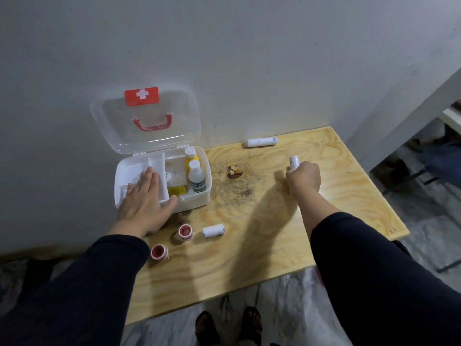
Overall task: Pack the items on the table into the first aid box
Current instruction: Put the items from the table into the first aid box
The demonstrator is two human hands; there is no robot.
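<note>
The white first aid box (204, 196) stands open at the table's back left, its clear lid (149, 136) leaning on the wall. Inside are a yellow bottle (191, 159), a clear bottle (197, 178), a yellow pack (177, 191) and a white inner tray (134, 171). My left hand (146, 203) lies flat, fingers apart, on the tray and the box's front rim. My right hand (304, 179) is closed around a white bandage roll (293, 163) just above the table at the right. On the table lie another long white roll (261, 142), a short white roll (213, 231) and two red-capped tape rolls (185, 231) (159, 252).
The wooden table (249, 258) has a dark knot (234, 172) in its middle and stands against a grey wall. Its front and right edges drop to a marbled floor, where my sandalled feet (228, 325) show. A white ledge (451, 118) and dark clutter sit at the far right.
</note>
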